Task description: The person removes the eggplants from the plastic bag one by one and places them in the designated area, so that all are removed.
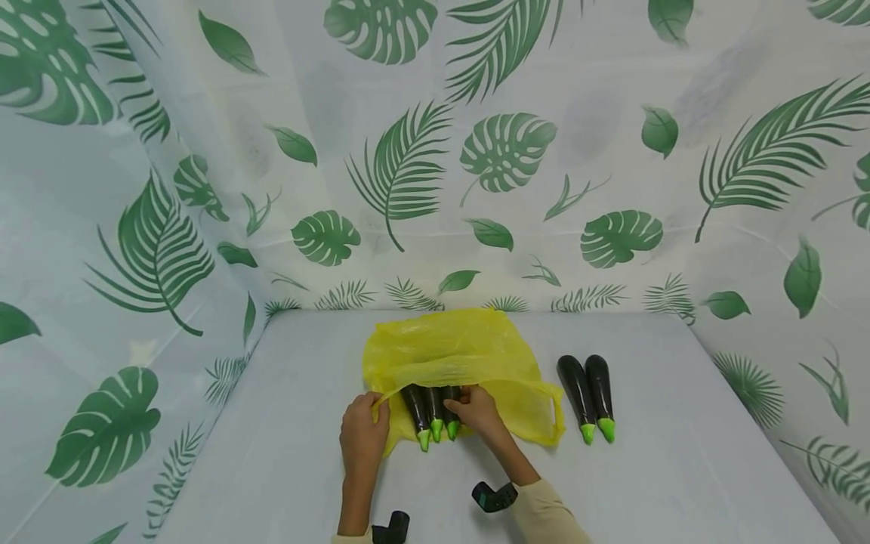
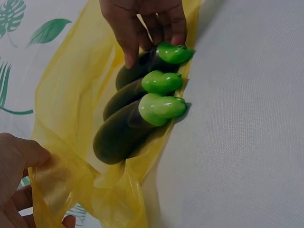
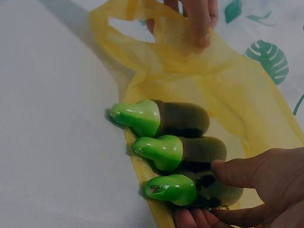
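Three dark eggplants (image 1: 418,412) with green stem ends lie side by side in the mouth of a yellow plastic bag (image 1: 448,332). Their stem ends point toward the person, and the bag's upper layer covers their far ends. My left hand (image 1: 363,434) pinches the bag's edge at the left of the opening, lifting the film, as the left wrist view also shows. With thumb and fingers on either side, my right hand (image 1: 476,410) grips the rightmost eggplant (image 3: 209,190). In the left wrist view, that hand (image 2: 147,23) reaches over this eggplant from above.
Two more eggplants (image 1: 575,393) lie close together on the white table (image 1: 652,483), right of the bag. A bag handle loop (image 1: 559,415) spreads out at the right. Behind the table stands a leaf-printed backdrop (image 1: 435,174), which also runs along both sides.
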{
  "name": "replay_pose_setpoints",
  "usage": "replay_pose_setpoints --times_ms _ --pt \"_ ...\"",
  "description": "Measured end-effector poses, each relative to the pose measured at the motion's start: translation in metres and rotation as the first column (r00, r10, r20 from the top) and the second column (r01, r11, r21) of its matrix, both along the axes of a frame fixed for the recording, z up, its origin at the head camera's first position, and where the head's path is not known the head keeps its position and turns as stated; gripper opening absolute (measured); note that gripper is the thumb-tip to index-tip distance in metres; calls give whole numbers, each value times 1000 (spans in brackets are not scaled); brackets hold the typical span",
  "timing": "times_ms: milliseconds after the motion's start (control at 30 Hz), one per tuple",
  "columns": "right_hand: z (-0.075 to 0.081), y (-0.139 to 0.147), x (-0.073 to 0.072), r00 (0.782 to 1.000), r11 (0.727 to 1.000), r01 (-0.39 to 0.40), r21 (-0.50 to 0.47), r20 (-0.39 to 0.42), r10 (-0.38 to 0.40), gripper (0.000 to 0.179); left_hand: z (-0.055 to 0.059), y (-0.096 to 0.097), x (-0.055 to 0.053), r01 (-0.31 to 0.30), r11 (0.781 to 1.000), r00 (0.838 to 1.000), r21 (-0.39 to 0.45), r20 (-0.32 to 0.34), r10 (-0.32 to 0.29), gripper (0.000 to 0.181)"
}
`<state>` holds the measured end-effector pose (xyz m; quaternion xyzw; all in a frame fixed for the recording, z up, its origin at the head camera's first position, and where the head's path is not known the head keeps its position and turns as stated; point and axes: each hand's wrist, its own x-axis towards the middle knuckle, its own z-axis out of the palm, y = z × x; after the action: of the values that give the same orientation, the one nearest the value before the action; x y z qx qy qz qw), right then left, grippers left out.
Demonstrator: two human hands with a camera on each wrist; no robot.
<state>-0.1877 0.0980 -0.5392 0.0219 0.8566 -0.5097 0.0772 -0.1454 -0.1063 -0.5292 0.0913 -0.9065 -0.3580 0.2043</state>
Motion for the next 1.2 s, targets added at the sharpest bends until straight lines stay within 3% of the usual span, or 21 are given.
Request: replay_pose_setpoints --times_ms 433,833,1200 --pt "-2 0 1 998 1000 29 12 -48 -28 49 0 1 0 4 1000 1000 3 12 -4 10" --pt "-1 3 7 999 998 51 32 -20 -50 45 1 2 4 5 1000 1000 5 21 -5 9" --pt "9 11 19 998 998 56 43 24 -57 54 3 2 3 10 1000 999 13 39 -11 11"
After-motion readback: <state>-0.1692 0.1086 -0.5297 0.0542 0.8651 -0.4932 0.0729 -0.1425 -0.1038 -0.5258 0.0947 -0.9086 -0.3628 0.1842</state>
